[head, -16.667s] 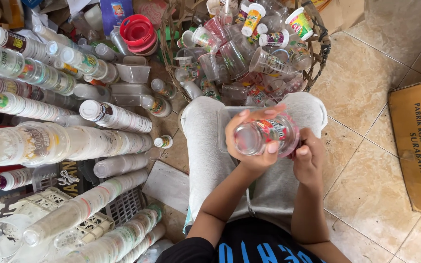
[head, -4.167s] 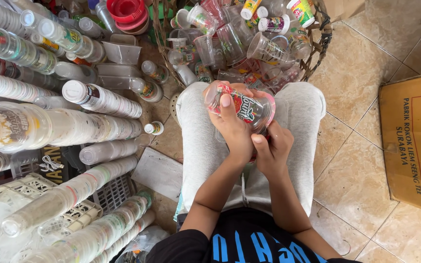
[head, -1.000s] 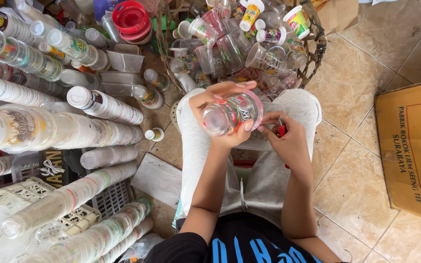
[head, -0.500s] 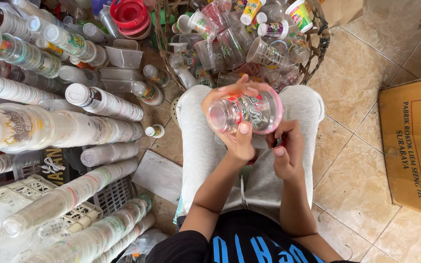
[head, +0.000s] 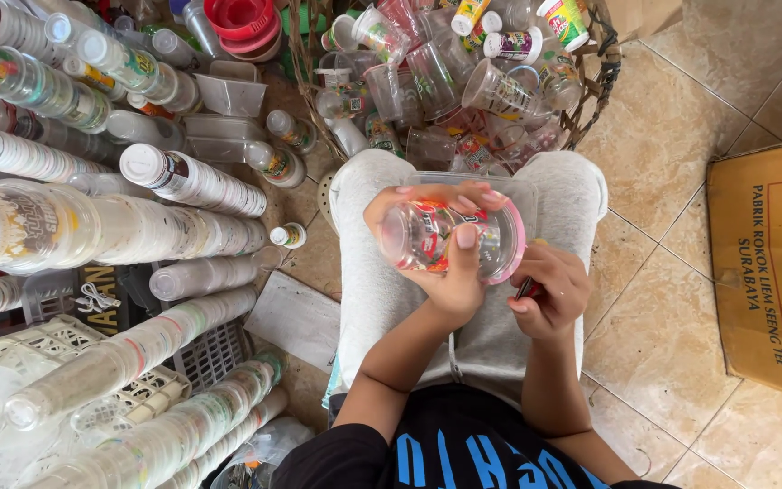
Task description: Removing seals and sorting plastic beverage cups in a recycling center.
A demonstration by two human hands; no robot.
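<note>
Change: since half a second ago the clear plastic cup (head: 450, 240) has swung so its pink-rimmed mouth faces the right of the frame, and the right hand (head: 549, 290) has stayed low beside it.
Left hand: the left hand (head: 441, 249) sits at centre frame with its grip wrapped around the cup, thumb across the near side, fingertips curled over the far side.
Cup: it lies on its side over the lap, printed with red and green marks, base toward the left of the frame, touching only the left hand as far as can be seen.
Right hand: just right of and below the cup's rim, fingers curled in a narrow grip on a small red object (head: 527, 288); what that object is cannot be told.
Lap: grey trousers (head: 364, 272) fill the middle of the frame, with a clear rectangular tray (head: 522, 195) resting on the knees behind the cup.
Basket: the wicker basket (head: 604, 77) at the upper centre holds a loose heap of clear cups and small bottles.
Stacks: long nested stacks of cups (head: 119, 226) lie on their sides across the left half of the frame.
Crate: a white plastic crate (head: 201, 358) sits at the lower left under some stacks.
Bowls: red bowls (head: 242, 18) are stacked at the top edge.
Floor: beige floor tiles (head: 662, 163) cover the right side.
Box: a brown cardboard box (head: 771, 263) lies at the right edge.
</note>
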